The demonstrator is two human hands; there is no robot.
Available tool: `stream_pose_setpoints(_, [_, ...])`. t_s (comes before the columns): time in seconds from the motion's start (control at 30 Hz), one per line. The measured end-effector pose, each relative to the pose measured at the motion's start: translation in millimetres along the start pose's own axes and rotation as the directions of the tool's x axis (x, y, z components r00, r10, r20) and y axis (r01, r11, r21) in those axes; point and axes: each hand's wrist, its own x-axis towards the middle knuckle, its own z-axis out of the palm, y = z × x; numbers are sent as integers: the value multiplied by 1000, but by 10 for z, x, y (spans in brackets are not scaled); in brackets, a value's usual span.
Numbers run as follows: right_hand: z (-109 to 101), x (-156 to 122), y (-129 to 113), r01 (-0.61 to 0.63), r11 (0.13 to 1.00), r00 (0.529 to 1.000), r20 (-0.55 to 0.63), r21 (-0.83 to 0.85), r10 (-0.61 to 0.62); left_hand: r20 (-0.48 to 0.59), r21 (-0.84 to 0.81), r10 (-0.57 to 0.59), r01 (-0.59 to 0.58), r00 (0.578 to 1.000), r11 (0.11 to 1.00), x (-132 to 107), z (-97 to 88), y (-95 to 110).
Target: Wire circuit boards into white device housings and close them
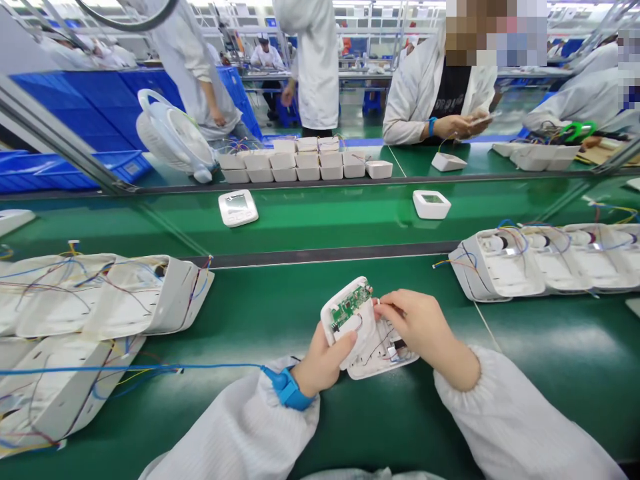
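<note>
My left hand (324,360) grips a white plastic device housing (367,333) from below and the left, thumb across its edge. The housing lies open, showing a green circuit board (349,308) and thin red and black wires inside. My right hand (423,327) rests on the housing's right side, its fingers curled and pinched at a small white part near the board. A blue wrist strap (290,390) with a blue cord sits on my left wrist. Both sleeves are white.
Stacks of open white housings with wires lie at left (100,300) and right (540,263). Two finished white units (238,207) (431,203) sit on the middle belt. Beyond are white trays (305,167), a fan (173,137) and several people in white coats.
</note>
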Motion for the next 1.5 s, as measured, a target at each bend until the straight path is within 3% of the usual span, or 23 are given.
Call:
stream_pose_setpoints(0.13, [-20,-14,-117,-167,927,982,135,335,128,-32,92,-17,19,999,996,-16,-22,-36])
stream_pose_setpoints(0.23, [-12,-28,-162,-290,843,952,225,454,206,-39,127,-28,32,999,991,-26,-10,-28])
stream_pose_setpoints(0.33, [-13,-34,-170,-328,818,941,239,473,239,-27,131,-45,48,999,990,-21,24,9])
stream_pose_setpoints(0.8, [-32,-40,-201,-350,850,929,265,393,260,14,214,-49,45,999,976,-6,26,32])
stream_pose_setpoints(0.9, [-17,-61,-201,-269,903,958,186,334,217,-3,218,-58,57,998,974,-7,25,39])
stream_pose_setpoints(1.0, [37,-87,-166,-90,971,996,2,221,91,-23,162,-95,98,995,982,-3,26,45])
stream_pose_setpoints(1.17, [105,-67,-51,69,992,967,-250,102,-42,-39,45,-190,192,981,980,-13,-1,28])
stream_pose_setpoints(1.33, [87,-8,28,362,932,910,-228,28,-346,-54,60,-204,207,978,977,-40,-44,2])
stream_pose_setpoints(1.5, [124,-4,48,413,911,879,-258,-11,-401,-30,75,-205,206,978,976,-41,-44,2])
